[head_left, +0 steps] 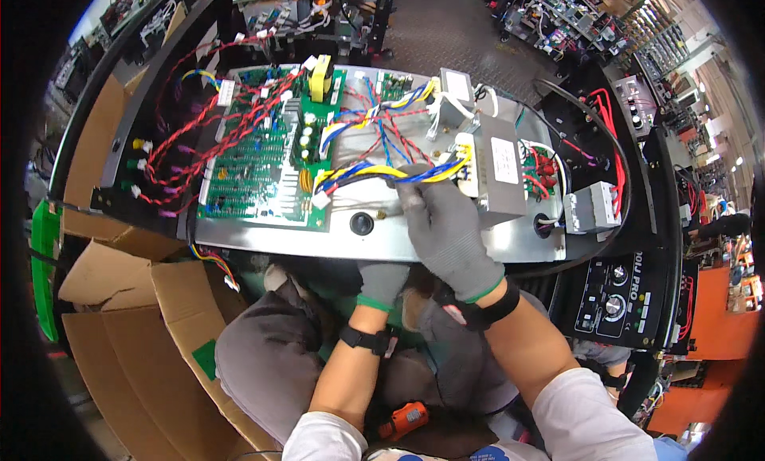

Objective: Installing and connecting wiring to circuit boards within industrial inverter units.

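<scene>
Wires [368,172] in blue and yellow, bundled together, are stretched across the middle of a shiny metal plate [335,242], from the edge of a green circuit board [259,186] on the left to a large grey metal block [504,172] on the right. The bundle is touched near its middle by the right hand [453,238], which is covered by a grey glove with a green cuff; its fingers are bent at the wires, but whether they are pinched tight cannot be told. The left hand [384,282], gloved alike, is placed below the plate's near edge; its fingers are hidden by the plate, so its grip cannot be told.

A smaller grey block [457,90] is seated behind the large one. Twisted red wires [179,152] are spread over the board's left side and beyond it. A black round fitting [362,223] is set in the plate, near the board. At the right, a black control panel [617,302] with knobs is seen. Open cardboard [135,365] is found at lower left, and an orange tool [405,420] is seen low, near the left forearm.
</scene>
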